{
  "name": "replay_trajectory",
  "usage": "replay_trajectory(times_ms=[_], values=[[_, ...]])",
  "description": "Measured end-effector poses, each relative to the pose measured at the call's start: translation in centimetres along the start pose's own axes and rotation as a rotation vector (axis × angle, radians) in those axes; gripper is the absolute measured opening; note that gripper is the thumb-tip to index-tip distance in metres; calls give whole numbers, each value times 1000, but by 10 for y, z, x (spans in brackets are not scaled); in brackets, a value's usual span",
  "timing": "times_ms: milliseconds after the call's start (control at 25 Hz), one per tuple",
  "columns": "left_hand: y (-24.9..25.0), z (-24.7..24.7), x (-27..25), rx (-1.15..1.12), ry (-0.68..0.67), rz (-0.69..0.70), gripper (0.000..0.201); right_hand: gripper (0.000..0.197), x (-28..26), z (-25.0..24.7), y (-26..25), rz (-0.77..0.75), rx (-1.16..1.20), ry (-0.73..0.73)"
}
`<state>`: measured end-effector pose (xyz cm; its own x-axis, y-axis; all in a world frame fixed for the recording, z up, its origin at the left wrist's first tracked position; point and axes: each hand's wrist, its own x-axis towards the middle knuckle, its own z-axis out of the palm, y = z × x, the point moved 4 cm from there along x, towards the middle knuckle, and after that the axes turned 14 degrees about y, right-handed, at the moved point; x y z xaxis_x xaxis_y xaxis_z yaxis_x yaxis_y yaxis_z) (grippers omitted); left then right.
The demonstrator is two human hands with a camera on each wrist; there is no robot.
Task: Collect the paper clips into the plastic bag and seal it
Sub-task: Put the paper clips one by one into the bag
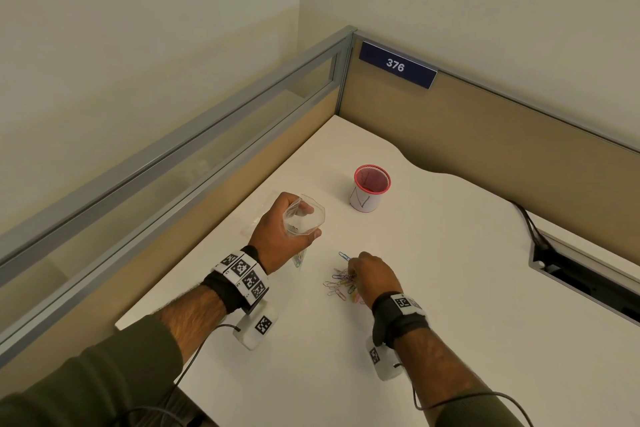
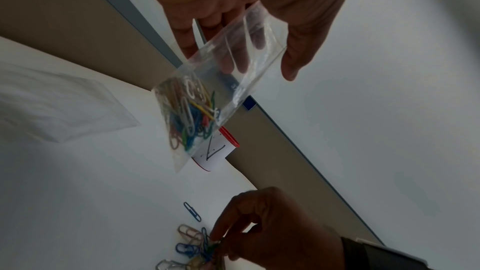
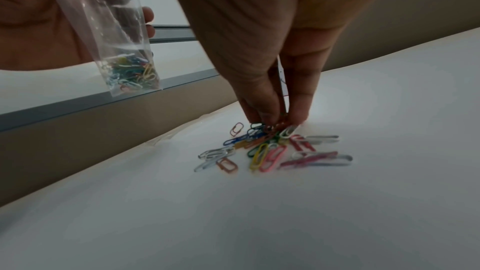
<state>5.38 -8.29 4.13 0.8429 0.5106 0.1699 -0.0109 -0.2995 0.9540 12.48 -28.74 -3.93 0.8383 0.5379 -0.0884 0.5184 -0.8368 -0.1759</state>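
Observation:
My left hand point(image 1: 285, 229) holds a small clear plastic bag point(image 1: 304, 218) above the white desk point(image 1: 450, 288), its mouth spread open. Several coloured paper clips point(image 2: 189, 114) lie in the bag's bottom, also seen as the bag point(image 3: 122, 49) in the right wrist view. A loose pile of coloured paper clips point(image 1: 341, 282) lies on the desk to the right of the bag. My right hand point(image 1: 372, 276) reaches down into the pile, and its fingertips point(image 3: 270, 116) pinch some clips point(image 3: 270, 147) at the pile's far edge. One blue clip point(image 2: 192, 211) lies apart from the pile.
A pink-rimmed mesh cup point(image 1: 371, 188) with a white paper label stands behind the hands. Another flat clear bag point(image 2: 59, 104) lies on the desk to the left. Partition walls point(image 1: 485, 121) close the desk's left and back; a cable slot point(image 1: 585, 274) opens at right.

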Motion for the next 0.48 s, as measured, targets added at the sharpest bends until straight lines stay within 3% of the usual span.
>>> replay_trajectory(times_ms=[320, 480], values=[[-3, 11, -2, 12, -20, -6, 46, 25, -4, -5, 29, 189, 128, 56], [-3, 13, -2, 16, -21, -3, 45, 41, -10, 7, 13, 111, 105, -65]])
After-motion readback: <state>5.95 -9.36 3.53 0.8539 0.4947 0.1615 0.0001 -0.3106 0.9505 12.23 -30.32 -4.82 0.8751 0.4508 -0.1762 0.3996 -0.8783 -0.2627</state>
